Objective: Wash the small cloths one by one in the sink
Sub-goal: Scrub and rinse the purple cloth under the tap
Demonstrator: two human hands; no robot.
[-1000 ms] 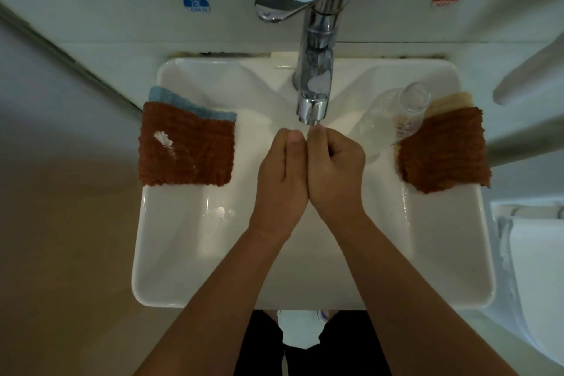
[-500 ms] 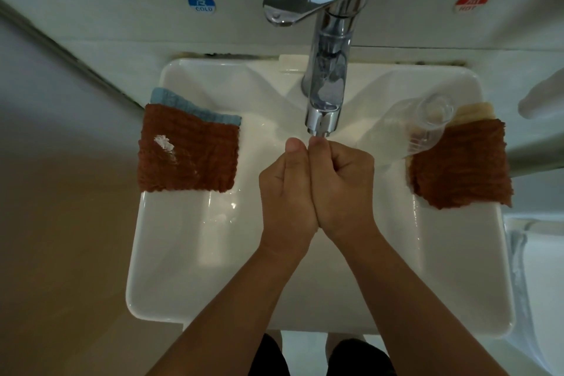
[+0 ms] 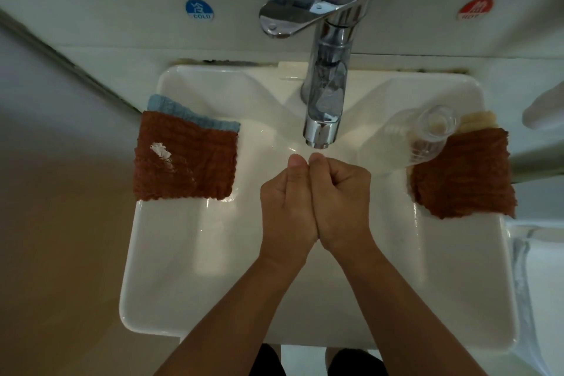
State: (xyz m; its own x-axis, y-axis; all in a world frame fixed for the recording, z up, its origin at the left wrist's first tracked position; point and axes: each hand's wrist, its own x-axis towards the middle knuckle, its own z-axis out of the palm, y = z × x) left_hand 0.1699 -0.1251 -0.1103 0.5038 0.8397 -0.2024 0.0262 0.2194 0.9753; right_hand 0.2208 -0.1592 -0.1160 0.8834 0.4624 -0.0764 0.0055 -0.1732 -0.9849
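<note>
- One view only, from a camera worn on the person's head; no second view overlaps it.
- It looks steeply down onto the sink [image 3: 158,268], close above it, with the faucet [image 3: 323,76] and back wall at the top of the frame.
- Both forearms enter from the bottom edge.
- Wide-angle lens: the sink edges bow outward.

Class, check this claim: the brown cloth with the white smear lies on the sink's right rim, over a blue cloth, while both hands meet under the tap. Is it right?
One slip: the head view shows the smeared brown cloth on the sink's left rim, not the right. It does overlie the blue cloth, and the left hand and right hand meet under the tap.
</note>
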